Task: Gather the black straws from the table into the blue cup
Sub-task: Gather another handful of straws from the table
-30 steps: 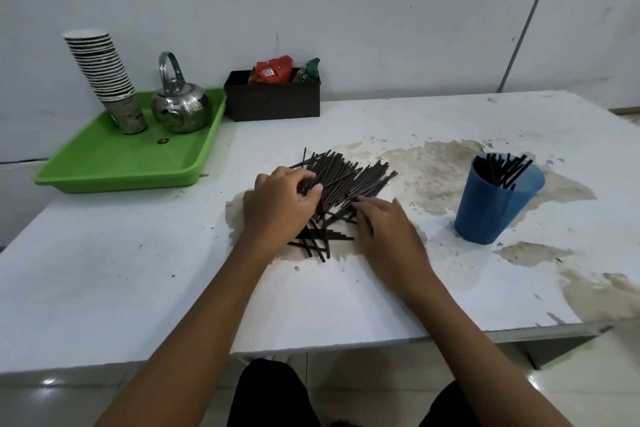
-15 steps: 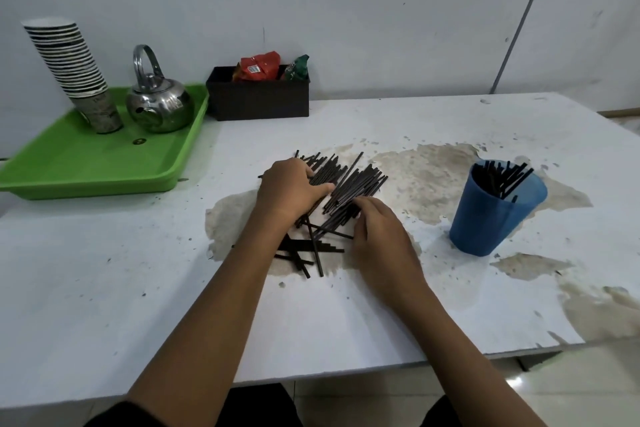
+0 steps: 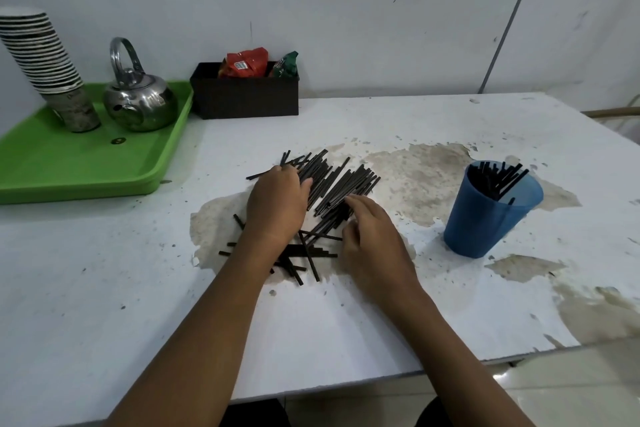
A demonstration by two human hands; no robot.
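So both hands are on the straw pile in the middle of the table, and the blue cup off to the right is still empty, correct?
Not quite: the blue cup is not empty. The head view shows several black straws already standing in it. The rest holds: the left hand and right hand are both on the straw pile mid-table, with the cup to their right.

No legible text on anything.

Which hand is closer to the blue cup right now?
Right. The right hand is on the near right edge of the straw pile, apart from the blue cup to its right. The left hand is further left, on the pile.
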